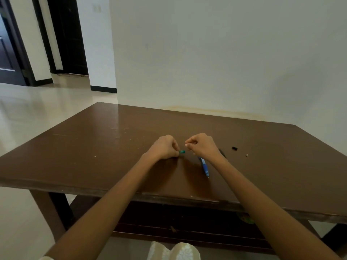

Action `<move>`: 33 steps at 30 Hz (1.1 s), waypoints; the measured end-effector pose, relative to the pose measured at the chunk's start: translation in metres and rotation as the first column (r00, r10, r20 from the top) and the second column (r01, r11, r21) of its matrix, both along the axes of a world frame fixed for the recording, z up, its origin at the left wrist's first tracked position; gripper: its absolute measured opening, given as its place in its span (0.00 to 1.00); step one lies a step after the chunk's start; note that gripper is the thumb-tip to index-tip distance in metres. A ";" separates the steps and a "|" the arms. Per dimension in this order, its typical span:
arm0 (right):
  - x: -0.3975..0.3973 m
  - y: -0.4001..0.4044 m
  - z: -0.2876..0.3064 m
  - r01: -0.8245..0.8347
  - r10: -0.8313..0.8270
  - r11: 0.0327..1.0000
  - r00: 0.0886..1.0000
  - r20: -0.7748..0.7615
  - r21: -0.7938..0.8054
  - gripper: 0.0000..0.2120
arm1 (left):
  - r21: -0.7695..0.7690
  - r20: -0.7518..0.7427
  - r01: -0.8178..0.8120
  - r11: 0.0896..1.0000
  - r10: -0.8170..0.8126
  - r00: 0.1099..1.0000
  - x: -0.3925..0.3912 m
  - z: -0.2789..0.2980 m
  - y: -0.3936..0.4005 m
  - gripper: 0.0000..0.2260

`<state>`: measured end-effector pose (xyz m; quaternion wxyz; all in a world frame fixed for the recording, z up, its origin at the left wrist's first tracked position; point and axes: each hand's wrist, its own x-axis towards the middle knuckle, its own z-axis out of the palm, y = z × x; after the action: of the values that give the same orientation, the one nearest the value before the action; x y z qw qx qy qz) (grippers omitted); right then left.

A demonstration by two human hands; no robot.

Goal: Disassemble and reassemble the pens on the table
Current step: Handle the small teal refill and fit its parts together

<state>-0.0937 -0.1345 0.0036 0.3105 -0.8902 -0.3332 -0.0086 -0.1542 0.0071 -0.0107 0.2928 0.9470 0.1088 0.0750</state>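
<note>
Both hands are up over the middle of the brown counter point(93, 139), pretty close together. The left hand point(164, 147) is curled up and pinching a small green piece point(182, 152) at its fingertips, with the green bit poking out toward the right hand. The right hand point(200, 145) has its fingers curled in too, thumb against the index finger, but whether there's anything tiny pinched in there I honestly can't tell.

A blue pen point(204, 166) lies on the counter just under the right wrist, so its far end is hidden by the hand and the near end points back toward the person. A dark thin piece point(223, 153) peeks out from behind that same wrist. Further right of the blue pen there's a small black part point(234, 148), and beyond that a tiny pale speck point(247, 155), both lying apart from the hands.
</note>
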 end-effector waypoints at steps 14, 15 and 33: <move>-0.013 0.028 0.005 0.035 0.201 0.885 0.872 -0.447 0.465 0.04 | -0.321 0.391 0.159 0.933 -0.022 0.920 -0.026 0.000 0.040 0.04; -0.013 0.030 0.006 0.031 0.194 0.881 0.886 -0.421 0.473 0.05 | -0.332 0.375 0.173 0.927 -0.039 0.926 -0.024 0.001 0.042 0.04; 0.001 0.039 0.003 -0.170 0.219 0.961 0.949 -0.225 0.220 0.09 | -0.402 0.392 0.184 0.897 -0.013 0.920 -0.034 -0.005 0.062 0.07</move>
<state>-0.0924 -0.0958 0.0067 0.4360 -0.8115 -0.3760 0.0998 -0.1887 0.0689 -0.0161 0.5139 0.8302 0.0147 0.2155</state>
